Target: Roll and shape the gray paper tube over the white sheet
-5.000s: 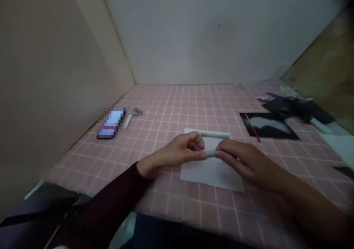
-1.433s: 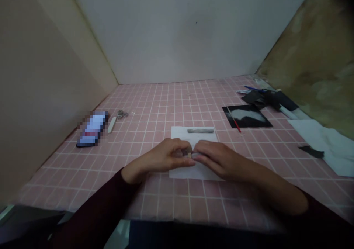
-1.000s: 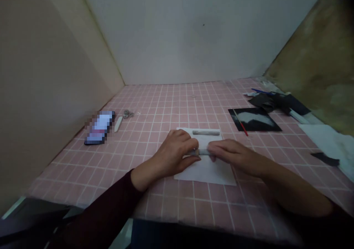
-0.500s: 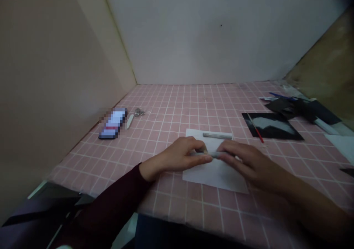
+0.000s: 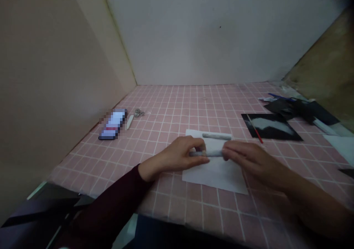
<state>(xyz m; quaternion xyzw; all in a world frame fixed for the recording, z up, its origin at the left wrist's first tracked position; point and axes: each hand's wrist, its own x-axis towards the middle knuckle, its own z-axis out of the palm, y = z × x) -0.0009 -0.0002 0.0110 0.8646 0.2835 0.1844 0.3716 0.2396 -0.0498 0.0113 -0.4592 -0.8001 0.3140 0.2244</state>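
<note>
A thin grey stick (image 5: pixel 214 153) lies crosswise low over a white sheet of paper (image 5: pixel 212 175). My left hand (image 5: pixel 184 154) has its thumb and fingers curled round the stick's left part. At the stick's right end, the fingertips of my right hand (image 5: pixel 246 156) are pressed together on it. A second grey stick (image 5: pixel 217 136) rests on the paper's far edge, beyond both hands, touched by neither.
On the pink checked tablecloth (image 5: pixel 155 131) are a phone (image 5: pixel 113 123), a white strip (image 5: pixel 130 122) and a small metal item (image 5: pixel 139 112) at left. Rightward lie a black sheet (image 5: pixel 287 131), a red-tipped stick (image 5: pixel 258 134) and dark scraps (image 5: pixel 282 108).
My right hand has slid right along the stick, its fingertips now closed together at the end, and more of the stick shows between the hands. My left hand has barely moved.
</note>
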